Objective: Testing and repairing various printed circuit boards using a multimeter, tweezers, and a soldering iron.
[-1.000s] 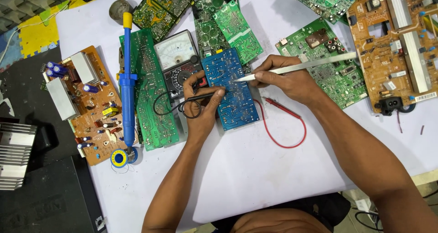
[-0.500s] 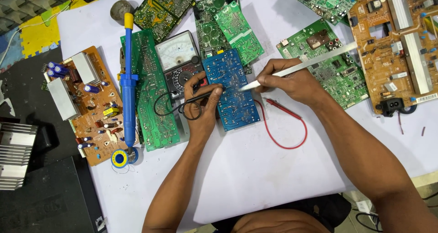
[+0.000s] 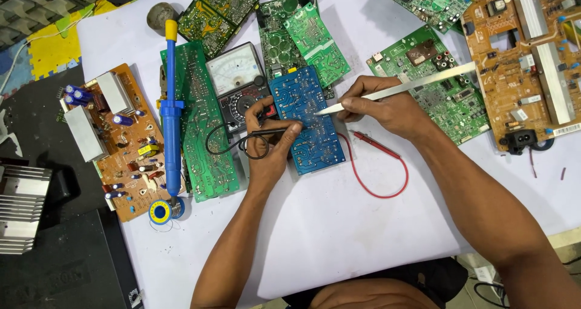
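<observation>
Left hand (image 3: 270, 145) pinches a black probe (image 3: 275, 130) against the blue circuit board (image 3: 307, 120), right hand (image 3: 387, 111) grips long white tweezers (image 3: 396, 90) tip-down on it, red probe (image 3: 369, 141) lying beside.

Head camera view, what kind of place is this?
Probably an electronics repair bench: loose circuit boards such as the blue circuit board, a dial meter with probe leads, and a blue solder sucker beside a solder spool.

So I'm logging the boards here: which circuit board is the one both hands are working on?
The blue circuit board at the centre, the only blue one. The left hand rests on its left edge; the right hand holds white tweezers tip-down on it.
</observation>
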